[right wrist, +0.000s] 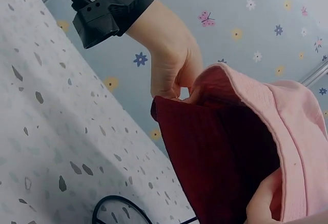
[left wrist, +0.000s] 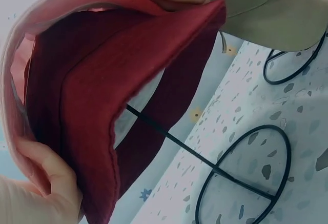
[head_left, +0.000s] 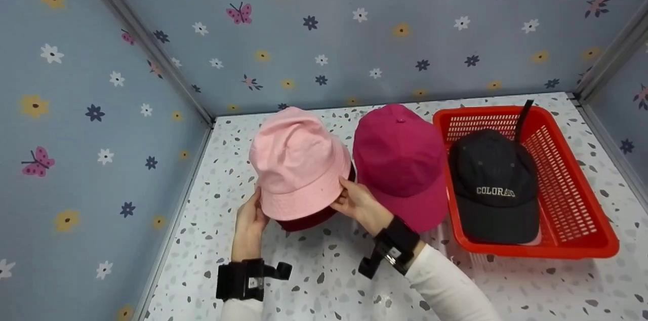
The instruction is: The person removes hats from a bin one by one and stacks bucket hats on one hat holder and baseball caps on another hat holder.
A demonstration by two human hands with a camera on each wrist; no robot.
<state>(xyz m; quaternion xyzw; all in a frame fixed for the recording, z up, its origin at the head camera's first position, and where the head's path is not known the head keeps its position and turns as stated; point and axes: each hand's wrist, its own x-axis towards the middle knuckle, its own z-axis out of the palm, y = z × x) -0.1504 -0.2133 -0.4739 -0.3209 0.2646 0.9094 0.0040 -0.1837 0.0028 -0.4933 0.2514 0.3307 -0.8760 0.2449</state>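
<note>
A pink bucket hat (head_left: 298, 159) sits over a dark red hat (head_left: 306, 221) whose edge shows beneath it. My left hand (head_left: 250, 217) grips the brim at its left side, and my right hand (head_left: 362, 204) pinches the brim at the lower right. In the left wrist view the dark red hat (left wrist: 102, 90) lies inside the pink brim, with the left hand's fingers (left wrist: 51, 167) curled at its edge; a black wire stand (left wrist: 220, 170) shows below. The right wrist view shows the pink hat (right wrist: 300, 131) around the dark red one (right wrist: 205, 147).
Right of the hats, a magenta cap (head_left: 400, 159) stands close beside them. A red basket (head_left: 572, 250) farther right has a black cap (head_left: 493, 184) at its left side. Patterned walls (head_left: 354, 32) enclose the speckled table (head_left: 304, 280) at the back and sides.
</note>
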